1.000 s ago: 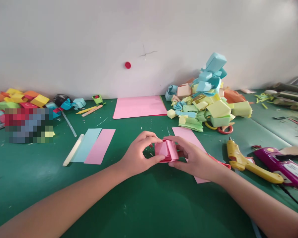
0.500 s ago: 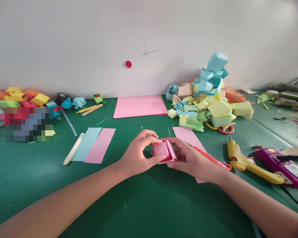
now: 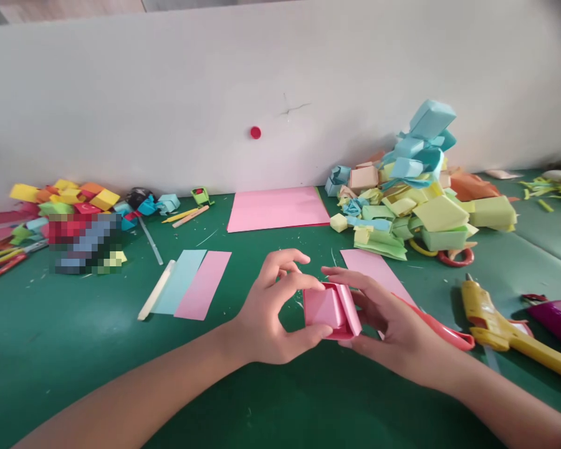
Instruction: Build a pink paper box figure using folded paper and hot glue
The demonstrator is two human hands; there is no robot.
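Above the near middle of the green tabletop [image 3: 280, 405], both hands hold a small pink folded-paper box [image 3: 322, 308] between them. The left hand [image 3: 268, 318] grips its left part, with the thumb at the near edge and a finger at the far edge; its other fingers curl above. The right hand [image 3: 395, 318] cups the right side, its thumb low at the near corner and its fingers spread toward the back. A pink flap stands tilted along that right side, beside a pink folded surface within the box's rim.

Left of the hands lie a pale stick [image 3: 156, 290], a light blue paper strip [image 3: 180, 284] and a pink paper strip [image 3: 203, 285], side by side. Beyond the hands, a stack of pink sheets [image 3: 278, 209] lies near the white wall [image 3: 168, 100].

Past the right hand, another strip of pink paper [image 3: 371, 268] runs partly hidden beneath it, and a red handle [image 3: 449, 332] shows beside the wrist. Farther right rests a yellow glue gun [image 3: 486, 315], with a heap of folded paper pieces [image 3: 442, 212] behind it.
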